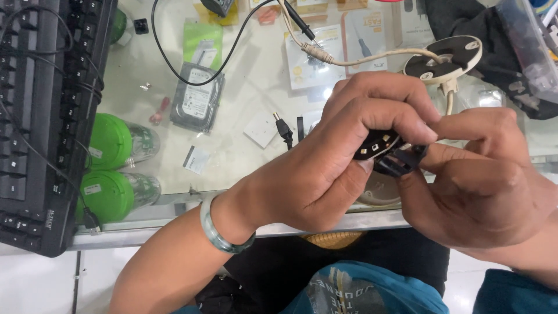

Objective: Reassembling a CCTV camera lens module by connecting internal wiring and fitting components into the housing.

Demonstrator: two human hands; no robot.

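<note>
The glass counter [256,87] ends in a metal front edge just under the wrists, and both hands work right above that edge, over the person's lap. The bare stretch of glass beyond the knuckles is narrow: a black keyboard [43,116] fills the left side, two green-capped units [113,166] lie by it, a bare hard drive [197,97] sits further back, and a round black-and-cream disc [444,58] on a cream cable lies just behind the hands. The left hand [325,168], with a pale green bangle [218,229] on its wrist, comes in from lower left, its fingers [383,116] curled over and pressed down on a small black part [386,151]. The right hand [488,180] meets it from the right, thumb and forefinger pinching the same part's outer end. The part is dark plastic with small pale square chips on its face; much of it is hidden by the fingers.
</note>
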